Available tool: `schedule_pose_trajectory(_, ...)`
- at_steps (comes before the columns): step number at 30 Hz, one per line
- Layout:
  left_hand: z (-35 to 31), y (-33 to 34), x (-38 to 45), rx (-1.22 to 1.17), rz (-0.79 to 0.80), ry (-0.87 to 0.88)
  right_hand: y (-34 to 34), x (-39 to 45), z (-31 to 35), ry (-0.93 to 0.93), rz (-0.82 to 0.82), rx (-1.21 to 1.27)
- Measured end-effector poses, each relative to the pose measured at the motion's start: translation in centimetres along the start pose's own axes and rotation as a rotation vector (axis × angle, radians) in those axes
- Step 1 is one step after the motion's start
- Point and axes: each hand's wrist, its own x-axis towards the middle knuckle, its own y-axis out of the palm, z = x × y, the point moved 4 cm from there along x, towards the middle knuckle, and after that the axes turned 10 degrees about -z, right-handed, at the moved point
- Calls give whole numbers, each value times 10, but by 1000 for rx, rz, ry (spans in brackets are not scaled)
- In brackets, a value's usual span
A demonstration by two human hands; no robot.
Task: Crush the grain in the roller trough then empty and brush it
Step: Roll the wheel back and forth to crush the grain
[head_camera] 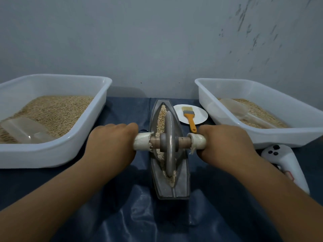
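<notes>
While you are leaning over a table draped in dark blue sheeting (122, 215), a plain grey-blue wall (157, 41), scuffed with dark marks at upper right, is closing off the far edge.

Counting left to right: two white tubs, two clear scoops, one trough, one roller, one plate, one brush, one controller.

The left tub (97, 123) is holding a deep bed of grain, with a clear scoop (24, 131) lying in its near corner. Your left hand (111, 144) is curling round the roller's left handle (142, 141), which is wrapped in white.

At centre, the grey boat-shaped trough (181, 182) is lying lengthwise away from you on the sheeting, and the roller disc (169, 144) is standing upright in its groove. Grain (161, 119) is lying along the groove, both beyond the disc and nearer you.

Your right hand (225, 144) is gripping the right handle (197, 141) the same way; the hands are sitting apart, one either side of the trough.

Just behind, the orange-handled brush (189, 117) is resting on a white plate (201, 117), its handle end overhanging the rim. The right tub (218, 105) is carrying a thinner layer of grain and the second scoop (236, 107). Near your right forearm, a white controller (283, 159) is lying on the sheeting.
</notes>
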Motion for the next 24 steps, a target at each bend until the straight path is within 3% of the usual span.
schedule_pose_trajectory(4,5,28,22,34,-13,16,28,24,-4,78,50,53)
schedule_pose_trajectory(13,27,82,76,66,151,-74,60,99,-10,126,111,67)
schedule_pose_trajectory(24,8,28,12,10,123,-74,13,23,6,-21,-1,0)
